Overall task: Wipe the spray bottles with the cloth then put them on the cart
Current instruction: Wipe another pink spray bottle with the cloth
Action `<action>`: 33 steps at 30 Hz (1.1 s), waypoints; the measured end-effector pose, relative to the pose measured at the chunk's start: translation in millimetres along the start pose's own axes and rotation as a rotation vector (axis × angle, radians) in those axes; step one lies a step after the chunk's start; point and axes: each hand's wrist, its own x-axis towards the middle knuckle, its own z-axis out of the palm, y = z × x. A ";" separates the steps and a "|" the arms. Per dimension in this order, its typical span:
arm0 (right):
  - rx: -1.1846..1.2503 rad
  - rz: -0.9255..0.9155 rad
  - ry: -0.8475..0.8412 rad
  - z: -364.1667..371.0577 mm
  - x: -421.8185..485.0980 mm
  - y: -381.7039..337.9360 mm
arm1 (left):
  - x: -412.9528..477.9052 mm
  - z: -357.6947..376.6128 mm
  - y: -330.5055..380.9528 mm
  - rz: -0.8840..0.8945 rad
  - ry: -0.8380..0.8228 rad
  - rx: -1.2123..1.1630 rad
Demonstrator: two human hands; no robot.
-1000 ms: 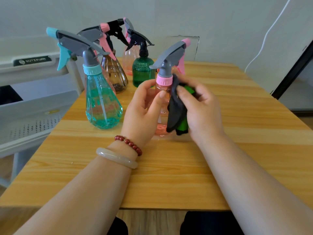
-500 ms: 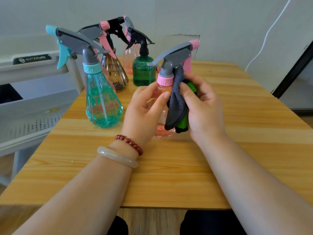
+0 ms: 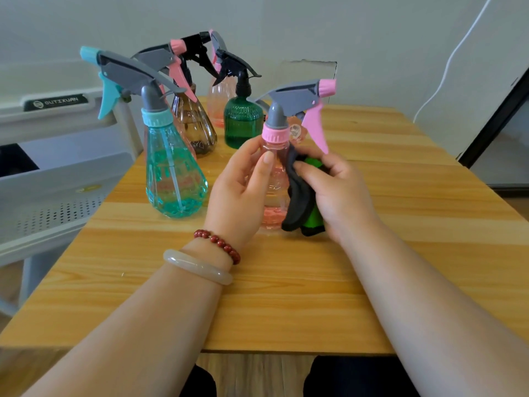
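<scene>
Fingers (image 3: 267,161) of the left hand (image 3: 237,196) curl round the pink spray bottle (image 3: 274,181), steadying it upright mid-counter (image 3: 286,296). The right hand (image 3: 340,196) clamps the cloth (image 3: 300,204) against its 3 o'clock side to wipe. The other bottles (image 3: 174,179) wait at 11 o'clock, and the cart (image 3: 57,173) stands at 9 o'clock.

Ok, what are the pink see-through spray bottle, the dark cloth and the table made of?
Pink-tinted clear spray bottle: probably plastic, glossy and transparent, with glints. Dark grey and green cloth: soft matte fabric, maybe microfibre; it folds limply. Light wood-grain table: smooth, faint sheen; solid wood or laminate, unclear.
</scene>
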 end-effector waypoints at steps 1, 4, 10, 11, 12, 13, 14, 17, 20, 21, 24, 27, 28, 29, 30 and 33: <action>-0.044 0.016 0.011 -2.4 -0.5 -1.4 | -0.1 -0.7 -1.0 0.001 -0.006 0.014; -0.002 -0.083 0.014 -1.8 -2.6 -4.8 | -0.6 -1.6 -1.6 -0.008 -0.035 0.026; -0.150 -0.115 0.034 -0.3 -2.7 -0.8 | -0.3 2.1 1.5 -0.065 -0.144 0.076; -0.194 -0.082 0.049 -2.6 -2.1 -0.9 | 0.1 2.1 0.5 -0.060 -0.146 0.110; -0.246 -0.057 0.065 -3.7 -1.3 -0.6 | 0.3 2.1 -1.0 -0.051 -0.145 0.140; -0.283 -0.041 0.075 -4.8 -1.1 0.0 | 0.4 1.8 -2.9 -0.048 -0.144 0.148; -0.265 -0.049 0.071 -4.6 -2.2 -0.1 | 1.2 1.6 -5.5 -0.052 -0.143 0.145; -0.208 -0.245 -0.004 0.2 -8.4 -3.6 | 3.8 0.8 -7.6 -0.079 -0.098 0.070; -0.327 -0.330 -0.025 5.0 -8.8 -3.1 | 4.5 -2.5 -5.5 -0.126 -0.032 -0.054; -0.331 -0.309 -0.006 5.9 -7.6 -2.4 | 4.1 -3.5 -3.8 -0.135 -0.016 -0.078; -0.372 -0.352 0.000 6.0 -11.3 -0.8 | 4.4 -5.7 2.2 -0.136 0.045 -0.116; -0.539 -0.641 -0.059 8.1 -19.4 0.9 | 6.2 -7.1 3.9 -0.146 0.077 -0.139; -0.565 -0.646 -0.043 8.8 -18.0 3.8 | 6.3 -7.7 4.1 -0.144 0.067 -0.128; -0.569 -0.600 -0.003 9.2 -14.6 6.1 | 5.9 -8.3 4.4 -0.143 0.055 -0.108; -0.557 -0.515 0.046 10.1 -11.0 7.5 | 5.0 -8.6 5.3 -0.144 0.043 -0.091; -0.532 -0.405 0.077 8.2 -8.3 8.8 | 3.3 -7.3 7.8 -0.178 0.043 -0.102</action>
